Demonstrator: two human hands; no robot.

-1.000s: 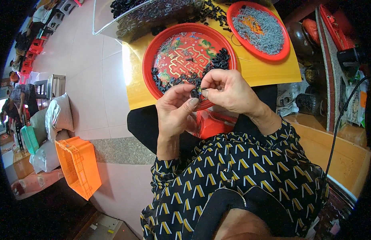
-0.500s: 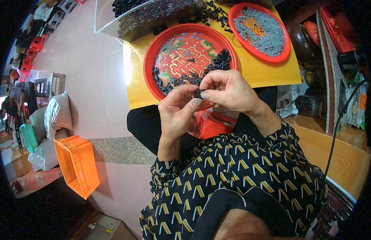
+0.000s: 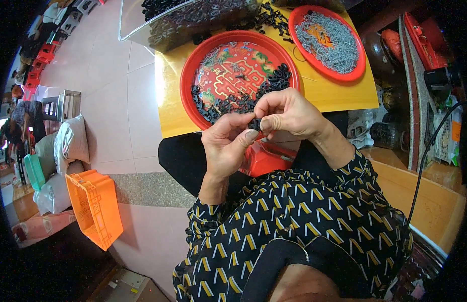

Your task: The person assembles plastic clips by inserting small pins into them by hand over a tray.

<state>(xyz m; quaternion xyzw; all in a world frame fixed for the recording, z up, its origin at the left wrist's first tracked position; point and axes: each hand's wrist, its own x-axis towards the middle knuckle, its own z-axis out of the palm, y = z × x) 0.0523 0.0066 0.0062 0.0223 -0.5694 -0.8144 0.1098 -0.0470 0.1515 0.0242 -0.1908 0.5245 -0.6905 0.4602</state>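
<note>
A small black plastic part is pinched between my two hands, just over the near rim of a red round tray. My left hand grips it with thumb and forefinger from the left. From the right, my right hand closes thumb and fingertips on the same part. The fingers cover much of it, so its exact kind is hidden. In the tray lie loose black plastic parts along the right and near sides. Small grey screws are scattered at its far left.
A smaller red tray full of grey screws stands at the right on the yellow tabletop. Behind, a clear bin holds many black parts. An orange crate sits on the floor at left. A black cable hangs at right.
Both hands have shifted slightly toward me and to the right, still pinching the black part. The part looks turned a little between the fingertips.
</note>
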